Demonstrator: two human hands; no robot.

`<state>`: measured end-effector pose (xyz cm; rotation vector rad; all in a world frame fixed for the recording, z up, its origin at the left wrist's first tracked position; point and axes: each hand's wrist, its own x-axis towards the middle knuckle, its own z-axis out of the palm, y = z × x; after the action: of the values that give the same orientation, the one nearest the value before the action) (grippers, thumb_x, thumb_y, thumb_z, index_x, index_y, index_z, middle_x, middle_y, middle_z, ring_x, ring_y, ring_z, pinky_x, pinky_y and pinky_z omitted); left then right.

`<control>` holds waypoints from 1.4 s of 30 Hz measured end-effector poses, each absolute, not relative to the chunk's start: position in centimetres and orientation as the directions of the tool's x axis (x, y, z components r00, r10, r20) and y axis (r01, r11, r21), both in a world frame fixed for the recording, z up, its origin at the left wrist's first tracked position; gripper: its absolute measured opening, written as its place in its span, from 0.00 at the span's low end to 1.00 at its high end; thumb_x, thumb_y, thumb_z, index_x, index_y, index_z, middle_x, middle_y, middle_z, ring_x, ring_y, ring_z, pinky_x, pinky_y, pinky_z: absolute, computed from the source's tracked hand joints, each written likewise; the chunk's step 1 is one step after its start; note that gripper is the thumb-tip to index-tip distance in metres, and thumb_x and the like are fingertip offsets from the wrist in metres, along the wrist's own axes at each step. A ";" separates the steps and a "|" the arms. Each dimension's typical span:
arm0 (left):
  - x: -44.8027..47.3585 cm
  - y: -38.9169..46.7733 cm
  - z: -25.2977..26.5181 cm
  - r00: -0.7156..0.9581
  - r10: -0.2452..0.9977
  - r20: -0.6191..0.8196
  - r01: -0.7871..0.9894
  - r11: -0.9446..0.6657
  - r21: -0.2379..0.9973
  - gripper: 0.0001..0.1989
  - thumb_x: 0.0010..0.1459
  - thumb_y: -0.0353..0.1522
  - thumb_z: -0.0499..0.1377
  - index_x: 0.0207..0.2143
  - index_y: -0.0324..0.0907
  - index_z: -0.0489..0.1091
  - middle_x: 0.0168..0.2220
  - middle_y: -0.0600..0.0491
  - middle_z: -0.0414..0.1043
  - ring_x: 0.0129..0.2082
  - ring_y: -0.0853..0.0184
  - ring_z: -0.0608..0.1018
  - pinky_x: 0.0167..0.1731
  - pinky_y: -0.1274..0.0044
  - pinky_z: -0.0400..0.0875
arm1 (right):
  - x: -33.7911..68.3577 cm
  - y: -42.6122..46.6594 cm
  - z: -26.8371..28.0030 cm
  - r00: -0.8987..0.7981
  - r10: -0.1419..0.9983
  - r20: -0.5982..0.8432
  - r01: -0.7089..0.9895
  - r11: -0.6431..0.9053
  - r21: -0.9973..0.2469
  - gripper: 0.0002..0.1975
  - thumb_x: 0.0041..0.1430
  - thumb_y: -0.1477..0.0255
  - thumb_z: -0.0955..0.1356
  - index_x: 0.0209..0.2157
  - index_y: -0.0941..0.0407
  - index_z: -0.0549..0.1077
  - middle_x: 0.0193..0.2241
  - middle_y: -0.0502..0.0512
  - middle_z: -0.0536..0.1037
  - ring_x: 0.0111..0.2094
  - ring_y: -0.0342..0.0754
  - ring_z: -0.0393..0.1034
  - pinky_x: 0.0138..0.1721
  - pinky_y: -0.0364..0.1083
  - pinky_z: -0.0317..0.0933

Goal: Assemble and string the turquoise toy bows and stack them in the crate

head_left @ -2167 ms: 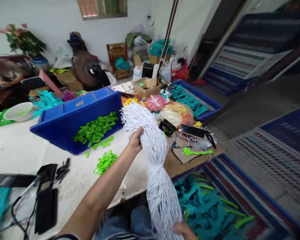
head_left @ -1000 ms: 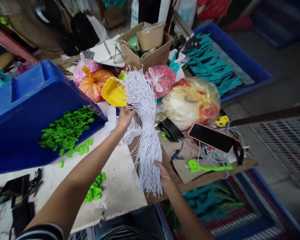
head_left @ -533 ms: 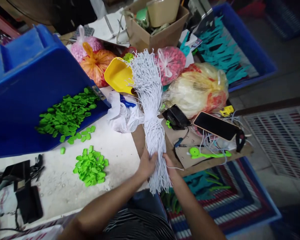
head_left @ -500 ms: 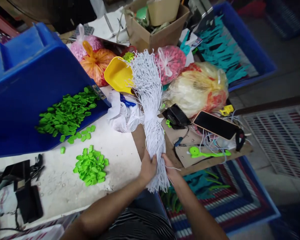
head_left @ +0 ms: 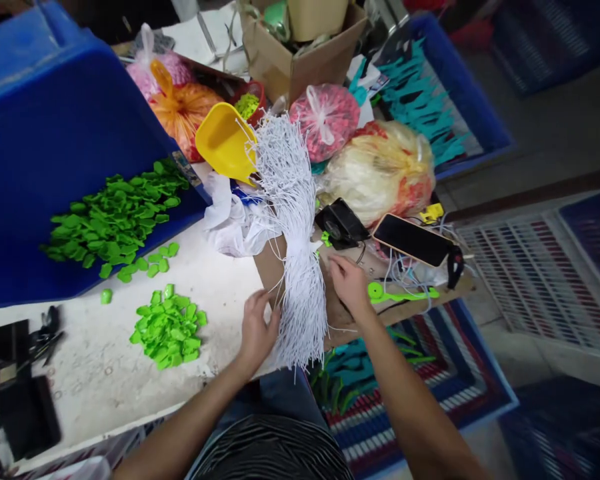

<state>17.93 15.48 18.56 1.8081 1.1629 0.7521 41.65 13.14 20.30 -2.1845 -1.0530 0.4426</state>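
Head view: left hand [head_left: 257, 328] and right hand [head_left: 351, 287], earlier clamped on the near end of the long white thin-cord bundle [head_left: 303, 267], now apart; left loosely spread at its left edge, right's pinch unclear. Bundle on table [head_left: 230, 283], long axis near-far, bushy end far, slightly left.

The left forearm [head_left: 195, 412] and right forearm [head_left: 413, 393], both bare, slant forward and inward. The left hand [head_left: 258, 330] is back uppermost, its fingers loosely bent and its thumb set apart from them. The right hand [head_left: 351, 285] reaches slightly farther forward, fingers bent and pointing inward. The two hands are apart, both wrists nearly straight.
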 end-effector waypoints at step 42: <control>27.6 25.6 15.9 0.663 0.727 0.179 0.444 -0.574 0.689 0.16 0.62 0.28 0.50 0.50 0.41 0.68 0.55 0.48 0.67 0.56 0.59 0.64 0.54 0.64 0.61 | 40.0 21.6 26.1 0.771 0.634 0.053 0.044 0.030 -0.999 0.11 0.55 0.61 0.67 0.30 0.54 0.66 0.21 0.45 0.70 0.20 0.39 0.64 0.23 0.39 0.60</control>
<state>27.63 25.59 15.88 2.2633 0.9017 0.6019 40.00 21.59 26.05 -1.4887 -0.5784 0.4967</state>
